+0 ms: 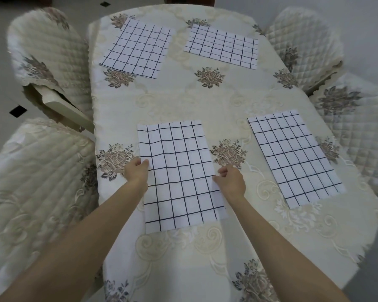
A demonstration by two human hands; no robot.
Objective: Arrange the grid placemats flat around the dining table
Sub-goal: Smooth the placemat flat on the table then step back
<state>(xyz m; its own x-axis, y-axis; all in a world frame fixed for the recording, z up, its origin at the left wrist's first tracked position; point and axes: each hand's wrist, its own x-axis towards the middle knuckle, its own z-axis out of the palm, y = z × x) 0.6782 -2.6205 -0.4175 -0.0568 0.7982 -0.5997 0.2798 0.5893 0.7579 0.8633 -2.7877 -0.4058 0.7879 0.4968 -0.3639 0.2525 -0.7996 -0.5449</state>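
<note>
Four grid mats lie on the long cream floral-clothed dining table (205,101), with quilted cream chairs (48,51) at its sides.

Two white black-lined grid placemats lie flat at the far end (138,49) (222,46), a third near right (295,158). The nearest white grid placemat (179,177) lies slightly rippled, the left hand (138,171) pinching its left edge and the right hand (231,179) pinching its right edge.

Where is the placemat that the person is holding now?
In the head view, the held grid placemat lies near the table's left front, between the left hand and right hand, left of the near-right placemat.
</note>
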